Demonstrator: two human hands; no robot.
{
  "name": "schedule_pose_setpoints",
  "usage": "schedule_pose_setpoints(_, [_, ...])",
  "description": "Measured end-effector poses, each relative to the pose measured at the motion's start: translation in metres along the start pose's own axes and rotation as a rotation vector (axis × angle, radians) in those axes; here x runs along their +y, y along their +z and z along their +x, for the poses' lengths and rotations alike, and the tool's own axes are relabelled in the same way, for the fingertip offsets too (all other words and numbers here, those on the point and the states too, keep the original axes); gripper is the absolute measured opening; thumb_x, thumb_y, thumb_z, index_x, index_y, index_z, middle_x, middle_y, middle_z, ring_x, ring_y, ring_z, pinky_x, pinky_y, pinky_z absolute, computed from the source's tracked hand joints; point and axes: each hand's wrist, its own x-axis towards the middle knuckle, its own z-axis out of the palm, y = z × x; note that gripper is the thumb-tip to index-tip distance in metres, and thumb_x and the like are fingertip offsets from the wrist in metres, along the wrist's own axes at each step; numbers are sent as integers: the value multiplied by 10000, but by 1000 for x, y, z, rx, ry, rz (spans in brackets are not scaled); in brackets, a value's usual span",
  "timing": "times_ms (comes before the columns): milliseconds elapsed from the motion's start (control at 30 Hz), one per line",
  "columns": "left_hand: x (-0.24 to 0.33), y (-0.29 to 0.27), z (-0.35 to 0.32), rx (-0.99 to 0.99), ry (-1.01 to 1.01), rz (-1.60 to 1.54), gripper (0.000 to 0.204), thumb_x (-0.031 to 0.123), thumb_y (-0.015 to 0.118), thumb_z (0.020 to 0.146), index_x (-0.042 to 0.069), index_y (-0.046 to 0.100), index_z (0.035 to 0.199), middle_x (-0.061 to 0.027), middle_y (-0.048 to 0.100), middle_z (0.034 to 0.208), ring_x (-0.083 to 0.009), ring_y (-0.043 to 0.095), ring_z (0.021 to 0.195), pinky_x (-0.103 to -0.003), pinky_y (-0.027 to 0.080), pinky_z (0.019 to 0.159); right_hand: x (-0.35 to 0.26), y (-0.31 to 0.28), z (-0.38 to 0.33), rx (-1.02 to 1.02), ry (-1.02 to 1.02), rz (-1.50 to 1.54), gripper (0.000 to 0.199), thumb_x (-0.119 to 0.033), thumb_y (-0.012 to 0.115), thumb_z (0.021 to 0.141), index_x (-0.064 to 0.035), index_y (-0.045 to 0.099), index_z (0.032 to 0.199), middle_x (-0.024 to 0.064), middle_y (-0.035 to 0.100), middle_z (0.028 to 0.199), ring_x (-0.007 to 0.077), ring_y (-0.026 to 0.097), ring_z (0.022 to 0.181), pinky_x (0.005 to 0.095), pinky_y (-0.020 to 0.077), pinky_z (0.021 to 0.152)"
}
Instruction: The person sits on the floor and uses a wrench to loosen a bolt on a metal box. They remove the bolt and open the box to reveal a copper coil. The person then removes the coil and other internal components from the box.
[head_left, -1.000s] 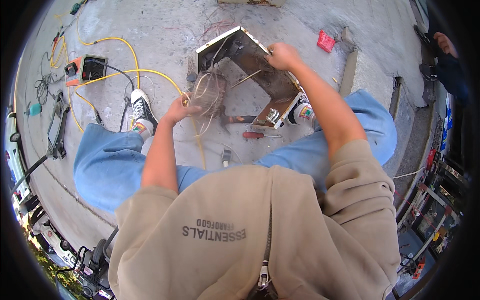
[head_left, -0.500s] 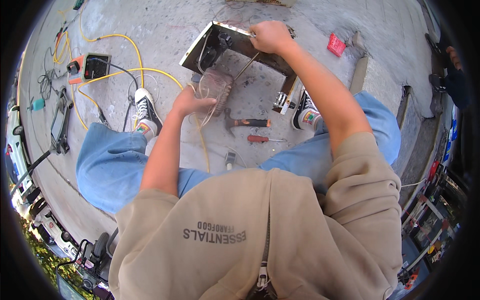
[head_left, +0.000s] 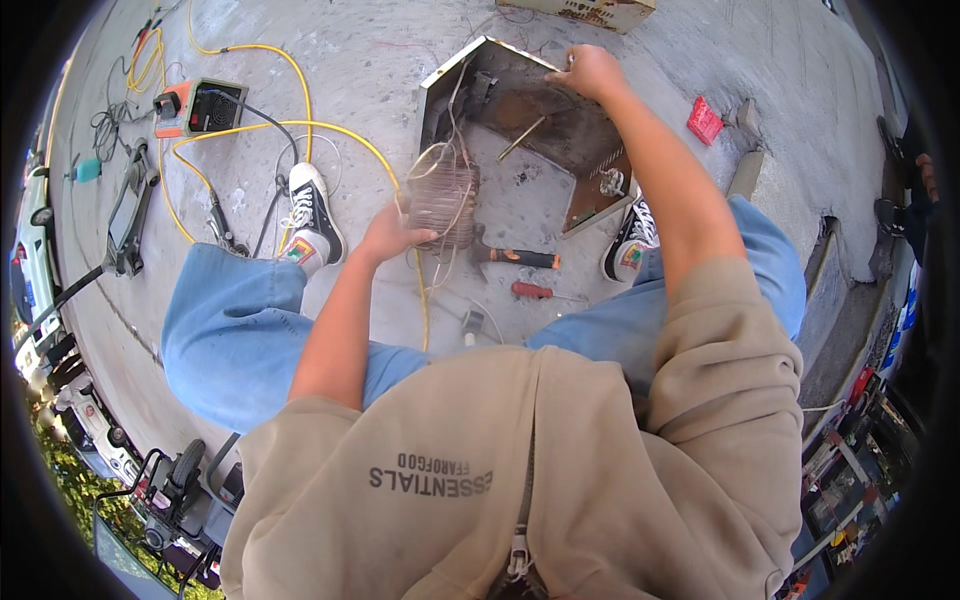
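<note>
My left hand (head_left: 392,233) grips a copper wire coil (head_left: 444,198) with loose wire ends, held above the concrete between my feet. My right hand (head_left: 590,72) is closed on the far rim of a rusty open metal casing (head_left: 560,125) that stands on the ground ahead. A thin rod (head_left: 522,138) lies inside the casing. Just behind the coil, on the ground, lie a hammer with an orange-and-black handle (head_left: 520,258) and a red-handled screwdriver (head_left: 532,291).
A yellow cable (head_left: 300,125) loops across the concrete from a small orange-and-black machine (head_left: 200,107) at the far left. My black-and-white sneakers (head_left: 312,210) flank the work. A red packet (head_left: 704,120) lies far right beside a concrete block (head_left: 745,175). A cardboard box (head_left: 590,10) sits at the top edge.
The casing has been swung round, its open side now facing me. My right hand shifted along its far rim. My left hand with the coil stayed close in front of it.
</note>
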Motion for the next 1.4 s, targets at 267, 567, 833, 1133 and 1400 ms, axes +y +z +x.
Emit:
schedule_pose_setpoints(267, [16, -23, 9, -97, -182, -50, 704, 329, 834, 679, -32, 568, 1222, -163, 654, 1138, -240, 625, 1054, -342, 465, 930, 6, 2, 4, 50, -42, 2, 528, -514, 771, 703, -60, 648, 945, 157, 680, 974, 351, 636, 940, 453, 508, 776])
schedule_pose_setpoints(567, [28, -51, 45, 391, -135, 117, 717, 482, 695, 784, -69, 562, 1223, -222, 660, 1100, -305, 642, 1036, -367, 488, 889, -16, -34, -35, 546, -156, 264, 421, -440, 659, 859, -23, 608, 847, 188, 635, 705, 392, 626, 722, 451, 486, 631])
schedule_pose_setpoints(833, [39, -54, 46, 361, -185, -785, 283, 280, 591, 903, 33, 634, 1033, -81, 704, 949, -78, 449, 646, -209, 376, 580, -96, -109, -113, 832, -340, 487, 268, -246, 573, 954, -46, 538, 779, 73, 625, 636, 263, 573, 541, 362, 457, 524])
schedule_pose_setpoints(1133, [74, -62, 46, 641, -25, 36, 486, 470, 593, 867, 12, 694, 994, -142, 706, 936, -259, 660, 927, -374, 493, 816, -127, 7, -155, 259, 86, 884, 433, -343, 540, 949, 35, 525, 737, 194, 497, 605, 300, 455, 566, 420, 398, 584])
schedule_pose_setpoints(1400, [135, -102, 103, 495, 207, 501, 676, 634, 483, 865, 22, 699, 1055, -198, 690, 1017, -326, 661, 971, -398, 497, 845, -121, 104, -121, -4, 257, 603, 420, -345, 606, 876, 72, 631, 837, 243, 634, 804, 413, 626, 845, 464, 493, 798])
